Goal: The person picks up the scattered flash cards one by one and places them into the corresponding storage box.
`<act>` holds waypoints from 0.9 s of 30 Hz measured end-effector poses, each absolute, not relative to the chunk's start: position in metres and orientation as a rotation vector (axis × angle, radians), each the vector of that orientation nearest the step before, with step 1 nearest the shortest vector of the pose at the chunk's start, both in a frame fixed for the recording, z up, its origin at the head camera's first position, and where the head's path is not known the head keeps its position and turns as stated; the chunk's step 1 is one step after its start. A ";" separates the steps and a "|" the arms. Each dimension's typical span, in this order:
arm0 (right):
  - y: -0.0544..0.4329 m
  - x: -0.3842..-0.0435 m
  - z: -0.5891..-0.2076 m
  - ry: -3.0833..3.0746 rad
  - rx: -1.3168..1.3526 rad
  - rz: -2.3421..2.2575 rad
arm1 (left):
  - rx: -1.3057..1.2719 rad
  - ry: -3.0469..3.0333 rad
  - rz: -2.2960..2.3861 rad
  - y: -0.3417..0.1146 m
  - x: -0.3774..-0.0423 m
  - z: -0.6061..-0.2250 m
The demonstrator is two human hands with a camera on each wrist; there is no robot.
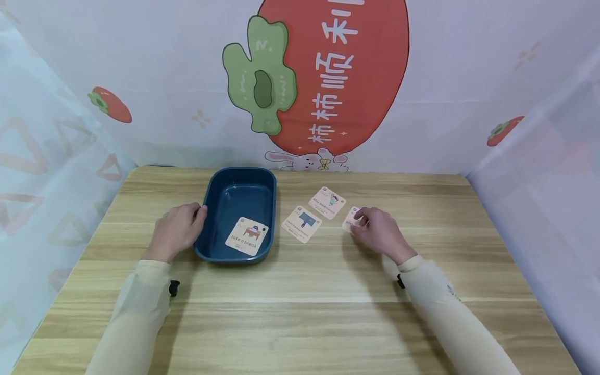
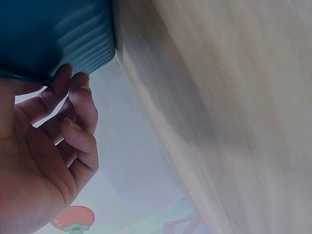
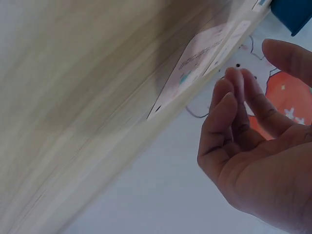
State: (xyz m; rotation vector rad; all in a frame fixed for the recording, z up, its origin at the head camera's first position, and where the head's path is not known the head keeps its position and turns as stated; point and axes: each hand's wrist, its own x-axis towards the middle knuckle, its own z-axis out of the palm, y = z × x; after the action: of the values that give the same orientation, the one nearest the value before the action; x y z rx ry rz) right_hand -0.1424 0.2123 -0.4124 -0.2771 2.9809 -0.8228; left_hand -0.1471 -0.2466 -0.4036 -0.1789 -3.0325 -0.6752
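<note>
At its left side, the blue tray [image 1: 236, 200] is held by my left hand [image 1: 177, 229], which pinches the rim. In the left wrist view the curled fingers of that hand [image 2: 58, 146] lie along the outer wall of the tray [image 2: 73, 34]. A square card reading "take a break" [image 1: 247, 236] lies in the tray. Over a partly covered card [image 1: 349, 221] on the table hovers my right hand [image 1: 377, 232]. The right wrist view shows its fingers loosely bent, thumb apart, holding nothing; a card [image 3: 187, 63] lies flat below.
Between tray and right hand, a card with a blackboard picture [image 1: 302, 224] and a "play badminton" card [image 1: 327, 202] lie flat on the wooden table [image 1: 281, 312]. A printed cloth [image 1: 178, 114] hangs behind and at both sides.
</note>
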 end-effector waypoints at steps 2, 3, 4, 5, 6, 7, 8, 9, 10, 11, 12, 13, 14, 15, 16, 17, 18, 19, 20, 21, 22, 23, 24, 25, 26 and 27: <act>0.218 -0.145 -0.413 2.994 -0.236 -0.774 | -0.175 -3.023 -0.663 -0.246 -0.147 -0.404; 0.221 -0.145 -0.413 2.997 -0.207 -0.752 | -0.174 -3.017 -0.652 -0.246 -0.147 -0.404; 0.224 -0.146 -0.413 2.998 -0.179 -0.728 | -0.173 -3.012 -0.642 -0.246 -0.147 -0.404; 0.227 -0.146 -0.413 2.998 -0.151 -0.700 | -0.171 -3.008 -0.631 -0.246 -0.147 -0.404; 0.229 -0.146 -0.413 2.996 -0.124 -0.678 | -0.169 -3.006 -0.623 -0.246 -0.147 -0.404; 0.231 -0.146 -0.413 2.992 -0.103 -0.658 | -0.168 -3.004 -0.614 -0.245 -0.147 -0.404; 0.232 -0.146 -0.413 2.987 -0.085 -0.639 | -0.170 -3.002 -0.609 -0.245 -0.147 -0.404; 0.234 -0.146 -0.413 2.980 -0.072 -0.624 | -0.172 -3.000 -0.602 -0.245 -0.147 -0.404; 0.235 -0.146 -0.413 2.974 -0.066 -0.606 | -0.171 -3.001 -0.598 -0.245 -0.147 -0.404; 0.235 -0.147 -0.413 2.968 -0.062 -0.594 | -0.169 -3.000 -0.593 -0.244 -0.147 -0.403; 0.236 -0.147 -0.413 2.962 -0.060 -0.582 | -0.166 -2.997 -0.590 -0.244 -0.147 -0.403; 0.236 -0.147 -0.413 2.954 -0.060 -0.572 | -0.165 -2.995 -0.586 -0.244 -0.147 -0.403; 0.237 -0.147 -0.413 2.947 -0.062 -0.562 | -0.165 -2.993 -0.584 -0.244 -0.147 -0.403; 0.237 -0.147 -0.414 2.941 -0.060 -0.552 | -0.163 -2.990 -0.578 -0.244 -0.147 -0.404; 0.238 -0.147 -0.414 2.935 -0.058 -0.543 | -0.160 -2.988 -0.575 -0.243 -0.146 -0.403; 0.238 -0.147 -0.415 2.928 -0.054 -0.535 | -0.160 -2.986 -0.570 -0.243 -0.146 -0.403; 0.239 -0.147 -0.416 2.924 -0.054 -0.523 | -0.162 -2.984 -0.566 -0.243 -0.146 -0.403; 0.239 -0.147 -0.416 2.920 -0.051 -0.517 | -0.162 -2.982 -0.562 -0.242 -0.146 -0.403; 0.240 -0.146 -0.417 2.917 -0.050 -0.512 | -0.162 -2.982 -0.560 -0.242 -0.146 -0.403; 0.240 -0.146 -0.417 2.915 -0.046 -0.509 | -0.161 -2.981 -0.557 -0.242 -0.146 -0.402; 0.240 -0.145 -0.417 2.912 -0.047 -0.508 | -0.161 -2.982 -0.557 -0.242 -0.146 -0.402; 0.240 -0.145 -0.417 2.910 -0.045 -0.509 | -0.163 -2.982 -0.557 -0.242 -0.146 -0.403; 0.241 -0.145 -0.417 2.908 -0.045 -0.512 | -0.165 -2.983 -0.559 -0.242 -0.146 -0.402; 0.241 -0.145 -0.417 2.905 -0.044 -0.517 | -0.165 -2.985 -0.561 -0.242 -0.146 -0.403; 0.241 -0.145 -0.417 2.904 -0.045 -0.520 | -0.165 -2.986 -0.562 -0.242 -0.146 -0.402; 0.241 -0.145 -0.417 2.902 -0.044 -0.522 | -0.167 -2.986 -0.563 -0.242 -0.146 -0.402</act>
State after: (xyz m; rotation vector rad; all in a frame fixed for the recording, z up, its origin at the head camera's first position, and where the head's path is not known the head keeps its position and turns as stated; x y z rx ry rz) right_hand -0.1449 0.2407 -0.4175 -0.0440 2.9025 -0.5215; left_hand -0.1458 -0.2420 -0.4024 -0.1665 -2.9859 -0.5632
